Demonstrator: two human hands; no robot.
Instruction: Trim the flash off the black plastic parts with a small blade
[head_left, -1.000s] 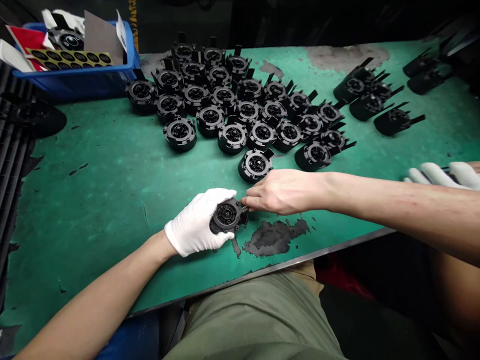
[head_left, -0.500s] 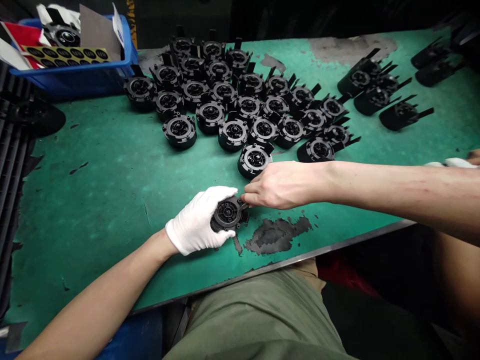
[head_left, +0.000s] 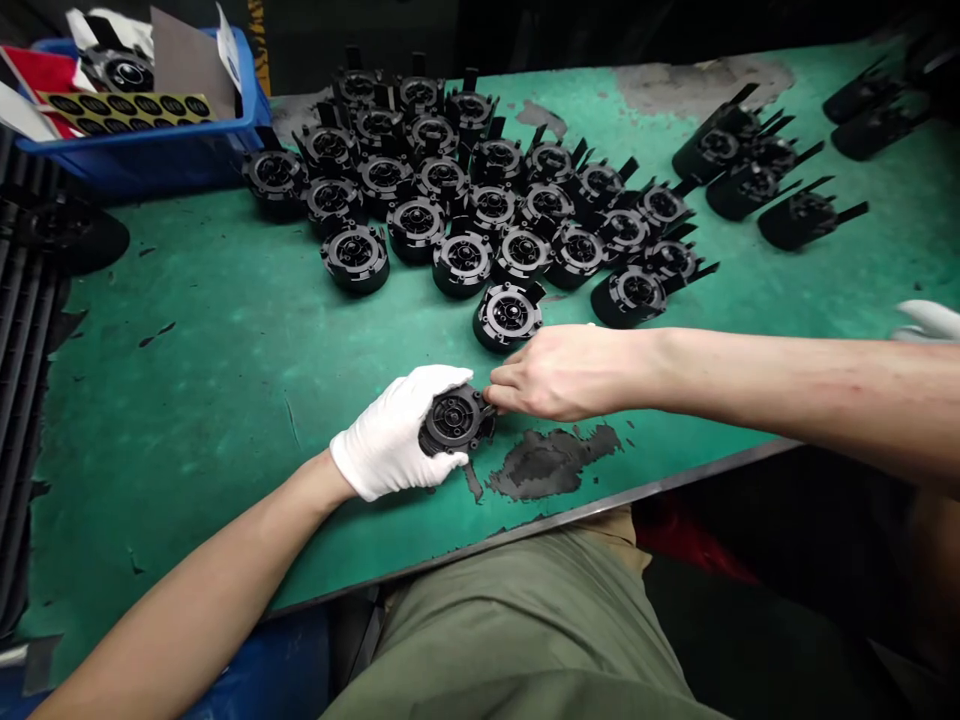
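Note:
My left hand [head_left: 401, 435], in a white glove, is wrapped round a round black plastic housing [head_left: 454, 417] with a ribbed circular face turned up. Bare and closed, my right hand [head_left: 544, 372] pinches at the housing's right edge; its fingertips hide whatever small part lies between them. Just beyond the right hand stands a similar black housing [head_left: 508, 314] with a short tab sticking up. Behind that one, many more black housings [head_left: 463, 262] are grouped on the green tabletop [head_left: 225, 330].
A blue bin [head_left: 172, 155] at the back left holds papers, a sticker sheet and a black part. More black housings [head_left: 799, 220] stand at the right. A co-worker's white-gloved hand [head_left: 930, 320] shows at the right edge. Black slatted racks [head_left: 22, 400] line the left side.
Both my hands keep their hold on the housing, almost unmoved. The view has shifted slightly. At the right edge the co-worker's gloved hand has changed position and shows more fully.

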